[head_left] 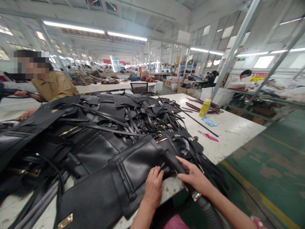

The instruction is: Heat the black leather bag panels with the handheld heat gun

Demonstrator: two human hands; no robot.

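Observation:
A large black leather bag [139,159] with gold fittings lies along the near edge of the table. My left hand [153,184] has its fingers curled down on the bag's near edge by the corner; the fingertips are partly hidden. In my right hand [194,176] is a black hand tool [175,163], its handle clamped to a ribbed hose [208,211] that runs down toward my lap. The tool's front end points up and left over the bag, close to my left hand. Whether it touches the leather, I cannot tell.
A heap of black bags and straps [114,111] covers much of the white table [233,127]. At right lie pink-handled snips [209,137], a blue card [209,121], a yellow bottle [205,108] and brown straps [195,106]. A co-worker [52,84] in tan stands at left. A slanted metal post [225,68] rises behind.

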